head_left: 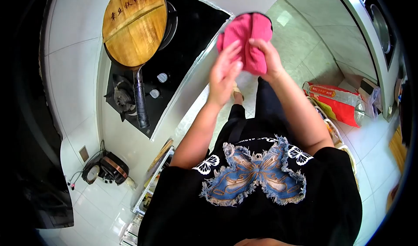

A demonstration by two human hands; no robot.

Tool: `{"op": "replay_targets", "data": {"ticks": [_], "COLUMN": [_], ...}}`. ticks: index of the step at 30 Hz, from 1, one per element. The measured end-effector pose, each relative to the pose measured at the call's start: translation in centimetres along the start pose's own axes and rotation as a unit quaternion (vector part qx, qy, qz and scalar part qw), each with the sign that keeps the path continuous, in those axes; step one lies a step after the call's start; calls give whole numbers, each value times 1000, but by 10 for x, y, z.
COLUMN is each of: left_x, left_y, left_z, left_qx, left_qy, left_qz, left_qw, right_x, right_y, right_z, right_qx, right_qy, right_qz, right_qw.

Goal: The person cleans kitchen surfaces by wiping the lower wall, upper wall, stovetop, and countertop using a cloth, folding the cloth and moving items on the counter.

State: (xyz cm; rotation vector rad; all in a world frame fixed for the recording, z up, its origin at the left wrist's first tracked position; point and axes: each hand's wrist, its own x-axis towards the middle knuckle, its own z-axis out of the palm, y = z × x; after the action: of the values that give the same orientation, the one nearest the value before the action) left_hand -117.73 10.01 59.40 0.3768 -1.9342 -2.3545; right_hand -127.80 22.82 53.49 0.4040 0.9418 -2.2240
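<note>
A pink folded cloth (247, 35) with a dark edge is held up in front of me, beside the stove's front edge. My right hand (269, 59) grips its right side, the thumb pressed on the front and the other fingers mostly hidden behind. Against the cloth's lower left, my left hand (224, 75) has its fingers spread and slightly smeared by motion.
A wok with a wooden lid (135, 26) sits on the black gas stove (191, 32), its handle (139, 99) toward me. Below are a small appliance (114, 167) and a rack (152, 176). A red package (337, 101) lies at right.
</note>
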Motion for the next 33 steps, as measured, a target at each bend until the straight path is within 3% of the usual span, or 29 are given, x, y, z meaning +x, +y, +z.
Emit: {"op": "replay_targets", "data": {"ticks": [2,5,6,7,8,9,10,12,14,16,18,20,24,26,28,31,32,33], "left_x": [-21,-56,-69,-81,-93,-102,-111,-129,-138,-150,-154,-154,-155,-157,-152,-151,-149,-146], "left_y": [-13,-33,-39,-41,-46,-49,-52,-52,-48,-54,-53,-51,-56,-53,-57,-45,-40,-36], "left_z": [-30,-63,-72,-78,-84,-86,-86,-83,-66,-64,-56,-51,-47,-54,-60,-68,-69,-71], "left_qx": [98,295,341,342,348,353,353,354,380,425,383,400,421,421,427,424,428,436], "left_qy": [88,209,226,231,245,258,261,278,284,244,254,218,193,181,168,153,147,139], "left_qz": [41,40,29,25,14,3,0,-29,-45,-12,-41,-26,3,4,12,11,18,8], "left_qw": [991,931,912,911,905,899,898,893,879,872,887,889,886,889,888,893,892,889], "right_x": [29,82,109,134,151,117,132,101,95,83,71,62,54,60,69,54,46,40], "right_y": [-21,-49,-46,-28,-4,-4,38,48,81,113,134,146,130,122,117,93,81,66], "right_z": [14,56,62,70,80,102,78,84,76,79,85,89,81,70,46,48,49,44], "right_qx": [-180,-476,-556,-664,-754,-887,-816,-830,-818,-832,-829,-839,-821,-814,-788,-835,-836,-817], "right_qy": [-33,-25,-10,-33,-56,-63,-56,-45,-62,-75,-99,-170,-262,-347,-336,-345,-338,-347], "right_qz": [-77,-173,-209,-262,-309,-226,-383,-445,-437,-414,-400,-367,-336,-299,-358,-226,-232,-172], "right_qw": [980,862,804,700,577,398,429,334,369,362,377,364,380,358,371,363,366,427]}}
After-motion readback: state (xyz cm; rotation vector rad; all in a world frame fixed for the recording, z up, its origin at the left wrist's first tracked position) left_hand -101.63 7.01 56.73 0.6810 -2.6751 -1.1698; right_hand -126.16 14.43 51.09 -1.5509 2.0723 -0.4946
